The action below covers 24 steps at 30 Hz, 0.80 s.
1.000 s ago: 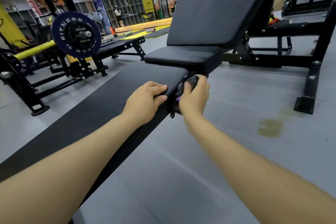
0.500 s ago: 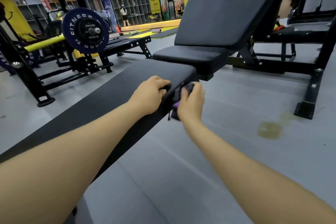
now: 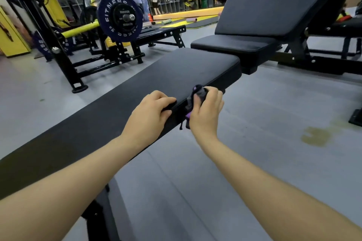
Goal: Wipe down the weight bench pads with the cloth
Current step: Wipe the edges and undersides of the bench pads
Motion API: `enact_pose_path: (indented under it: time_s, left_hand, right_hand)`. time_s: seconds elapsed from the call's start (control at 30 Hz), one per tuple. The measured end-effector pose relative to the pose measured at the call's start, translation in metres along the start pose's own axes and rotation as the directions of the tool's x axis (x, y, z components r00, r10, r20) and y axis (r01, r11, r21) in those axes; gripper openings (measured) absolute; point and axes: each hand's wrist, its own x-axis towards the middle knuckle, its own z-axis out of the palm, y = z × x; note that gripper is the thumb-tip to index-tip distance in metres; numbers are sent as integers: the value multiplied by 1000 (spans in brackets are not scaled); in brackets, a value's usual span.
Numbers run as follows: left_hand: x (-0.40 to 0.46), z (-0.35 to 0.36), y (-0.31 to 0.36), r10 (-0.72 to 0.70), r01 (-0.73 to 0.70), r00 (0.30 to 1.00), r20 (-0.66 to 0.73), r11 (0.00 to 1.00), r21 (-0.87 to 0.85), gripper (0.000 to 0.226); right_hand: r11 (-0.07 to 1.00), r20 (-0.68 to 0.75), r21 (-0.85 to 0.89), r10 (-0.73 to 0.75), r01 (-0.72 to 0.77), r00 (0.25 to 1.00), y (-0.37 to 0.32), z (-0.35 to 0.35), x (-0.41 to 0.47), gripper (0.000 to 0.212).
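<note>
Gripping a bunched dark cloth [image 3: 196, 97] with purple edging, the right hand [image 3: 207, 111] presses it against the side edge of the long flat pad [image 3: 137, 86]. Just beside it, the left hand [image 3: 150, 115] rests on the same edge, fingers curled over the pad's top. Beyond the pad's far end stands a second bench, its seat pad [image 3: 233, 45] near and its inclined back pad [image 3: 278, 4] rising behind. To the left, a blue plate [image 3: 119, 17] sits on a barbell rack. A yellowish stain [image 3: 315, 136] marks the grey floor [image 3: 274, 115] at right.
</note>
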Motion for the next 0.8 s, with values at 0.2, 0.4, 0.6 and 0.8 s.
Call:
enact_pose_path:
  time_s: [0.2,0.4,0.6,0.8]
  left_hand:
    - [-29,-8,-17,-11,13,999,-30,999,43,35]
    - [-37,-7,-19,-45,46,997,-64,999,20,35]
    - [-43,-13,-21,-47,49,998,-49,998,38,34]
    - [-53,-15,-30,-57,60,996,-61,997,40,34]
  right_hand:
    - [969,-171,21,246,-246,954,0,1,32,20]
    - [998,51,0,-64,64,997,-26,23,-58,15]
    - [995,-110,-8,96,-97,989,-4,8,9,17]
    - [999,-62,10,37,-37,997,-25,22,-40,15]
